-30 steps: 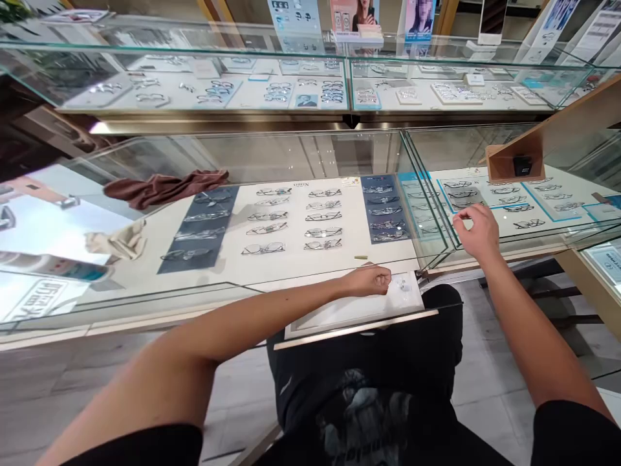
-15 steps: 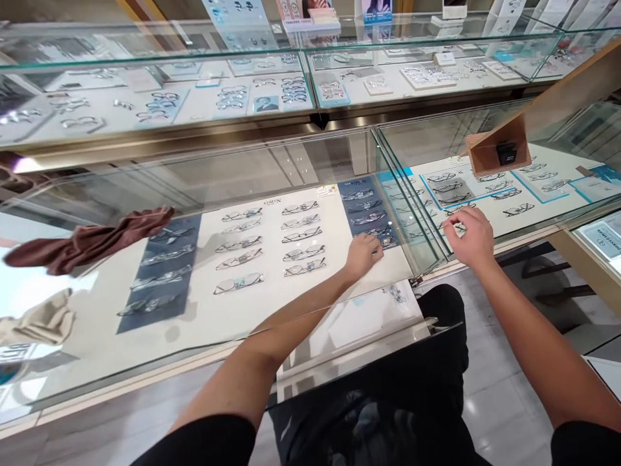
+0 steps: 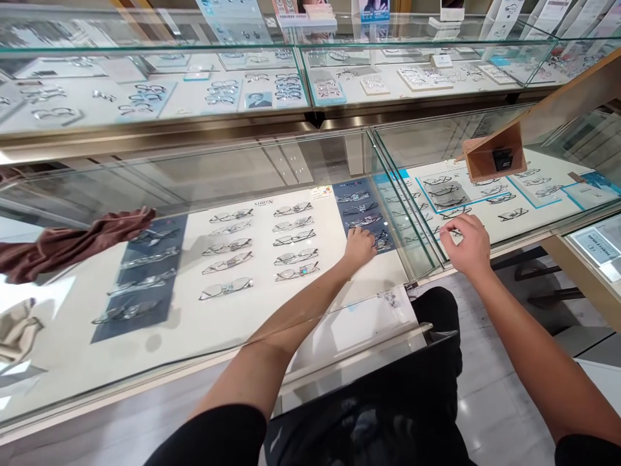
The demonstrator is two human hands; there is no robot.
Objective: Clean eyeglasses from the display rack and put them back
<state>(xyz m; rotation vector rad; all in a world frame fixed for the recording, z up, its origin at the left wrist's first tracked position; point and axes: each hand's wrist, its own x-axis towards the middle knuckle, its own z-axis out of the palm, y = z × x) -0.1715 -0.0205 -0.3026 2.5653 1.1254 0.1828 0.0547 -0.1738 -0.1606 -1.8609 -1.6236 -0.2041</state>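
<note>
My left hand (image 3: 361, 246) is curled downward over the lower end of a dark blue display panel (image 3: 343, 206), in the glass case. Beside its fingers lies a pair of eyeglasses (image 3: 383, 241); the fingertips are partly hidden, so what they grip does not show. My right hand (image 3: 466, 244) is above the near edge of the adjoining case, thumb and forefinger curled into a ring with no object visible in it. Two columns of eyeglasses (image 3: 295, 238) sit on the white panel to the left of my left hand.
A brown cloth (image 3: 77, 239) and a beige cloth (image 3: 19, 330) are at the left. Another dark panel (image 3: 145, 278) bears several eyeglasses. A wooden angled stand (image 3: 495, 155) rises over the right case. Further glass cases (image 3: 310, 81) run along the back.
The view has shifted slightly, so the case's contents sit further left. My left hand has turned a little over the dark panel; my right hand keeps nearly the same pose.
</note>
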